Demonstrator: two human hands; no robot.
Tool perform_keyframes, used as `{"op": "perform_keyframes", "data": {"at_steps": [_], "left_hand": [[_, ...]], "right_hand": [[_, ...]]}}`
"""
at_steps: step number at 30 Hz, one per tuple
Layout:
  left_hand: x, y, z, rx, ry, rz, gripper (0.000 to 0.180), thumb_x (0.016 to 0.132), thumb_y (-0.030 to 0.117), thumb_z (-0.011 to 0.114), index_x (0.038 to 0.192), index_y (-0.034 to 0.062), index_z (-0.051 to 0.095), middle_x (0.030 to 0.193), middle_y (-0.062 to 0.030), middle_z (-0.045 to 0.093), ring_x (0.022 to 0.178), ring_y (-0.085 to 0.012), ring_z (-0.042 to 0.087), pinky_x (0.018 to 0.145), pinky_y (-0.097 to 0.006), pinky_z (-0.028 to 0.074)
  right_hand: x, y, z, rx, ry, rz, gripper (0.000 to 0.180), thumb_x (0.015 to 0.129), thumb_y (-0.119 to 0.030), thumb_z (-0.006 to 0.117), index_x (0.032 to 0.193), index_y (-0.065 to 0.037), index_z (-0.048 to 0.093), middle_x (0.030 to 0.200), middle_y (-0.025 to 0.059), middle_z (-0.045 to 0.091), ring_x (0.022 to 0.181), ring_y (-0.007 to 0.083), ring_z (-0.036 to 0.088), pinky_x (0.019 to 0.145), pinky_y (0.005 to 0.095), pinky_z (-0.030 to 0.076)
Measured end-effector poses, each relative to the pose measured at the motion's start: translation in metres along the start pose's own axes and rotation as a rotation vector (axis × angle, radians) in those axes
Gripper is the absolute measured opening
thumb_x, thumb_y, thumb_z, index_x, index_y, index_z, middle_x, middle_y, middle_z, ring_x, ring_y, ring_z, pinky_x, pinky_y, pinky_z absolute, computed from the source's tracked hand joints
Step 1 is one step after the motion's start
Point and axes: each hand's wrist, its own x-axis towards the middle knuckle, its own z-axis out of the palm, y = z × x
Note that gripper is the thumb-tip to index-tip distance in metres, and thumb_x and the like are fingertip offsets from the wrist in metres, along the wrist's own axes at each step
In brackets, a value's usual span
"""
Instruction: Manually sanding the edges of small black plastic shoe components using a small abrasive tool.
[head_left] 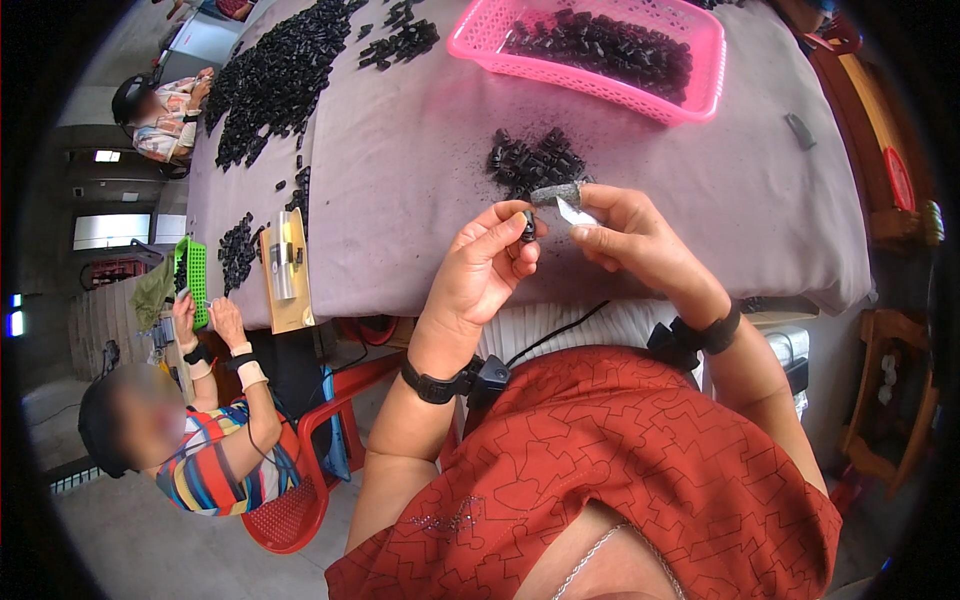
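Note:
My left hand (478, 262) pinches a small black plastic piece (528, 227) between thumb and fingers, just over the table's near edge. In my right hand (640, 238) is a small pale metal blade (573, 213), gripped by the thumb and fingers, its tip pointing toward the piece. A grey wrap (556, 193) covers the right index finger. The blade and the piece look slightly apart. Just beyond both hands lies a small pile of similar black pieces (535, 160), with dark shavings scattered around it.
A pink basket (590, 92) holding many black pieces stands at the far side. A large black heap (265, 85) covers the far left. A brown board with a clear roll (288, 270), a co-worker's green basket (196, 283) and a red chair (290, 520) are leftward.

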Motion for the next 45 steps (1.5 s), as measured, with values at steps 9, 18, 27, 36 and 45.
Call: {"op": "perform_keyframes", "data": {"at_steps": [9,18,27,36,45], "left_hand": [[0.000,0.004,0.002,0.004,0.102,-0.001,0.028,0.092,0.015,0.063,0.119,0.0059,0.059,0.095,-0.0056,0.062,0.074,-0.0111,0.058,0.065,-0.023,0.049],[0.004,-0.003,-0.001,-0.017,0.018,0.016,0.025,0.092,0.014,0.063,0.115,0.0083,0.058,0.091,-0.0020,0.062,0.074,-0.0098,0.059,0.063,-0.023,0.050],[0.007,-0.007,0.004,0.003,0.011,0.007,0.023,0.091,0.015,0.064,0.113,0.0084,0.059,0.090,-0.0001,0.063,0.070,-0.0083,0.060,0.064,-0.022,0.052],[0.005,-0.007,0.003,-0.026,-0.024,-0.013,0.027,0.091,0.014,0.064,0.117,0.0079,0.059,0.092,-0.0016,0.062,0.074,-0.0079,0.059,0.064,-0.020,0.051],[0.006,-0.008,0.001,-0.005,0.006,-0.007,0.027,0.091,0.012,0.065,0.116,0.0065,0.059,0.092,-0.0017,0.062,0.074,-0.0086,0.059,0.064,-0.021,0.051]], "right_hand": [[0.001,0.000,0.002,-0.011,0.014,0.029,0.034,0.093,-0.018,0.060,0.124,-0.004,0.057,0.074,-0.0086,0.051,0.059,-0.0001,0.040,0.049,0.0175,0.033],[-0.001,0.002,0.005,0.020,-0.094,0.029,0.051,0.091,-0.018,0.063,0.137,-0.005,0.045,0.073,-0.0046,0.052,0.059,0.0024,0.042,0.049,0.0189,0.033],[-0.002,0.001,0.004,0.068,-0.146,0.052,0.056,0.092,-0.020,0.064,0.140,-0.004,0.041,0.072,-0.0037,0.052,0.058,0.0031,0.043,0.050,0.0196,0.033],[-0.001,0.005,0.003,0.052,-0.171,0.038,0.054,0.092,-0.021,0.062,0.140,-0.004,0.043,0.072,-0.0041,0.052,0.058,0.0024,0.043,0.049,0.0191,0.033],[0.001,0.003,0.003,0.043,-0.171,0.064,0.053,0.093,-0.022,0.062,0.140,-0.005,0.044,0.073,-0.0044,0.052,0.058,0.0022,0.042,0.049,0.0188,0.033]]}}
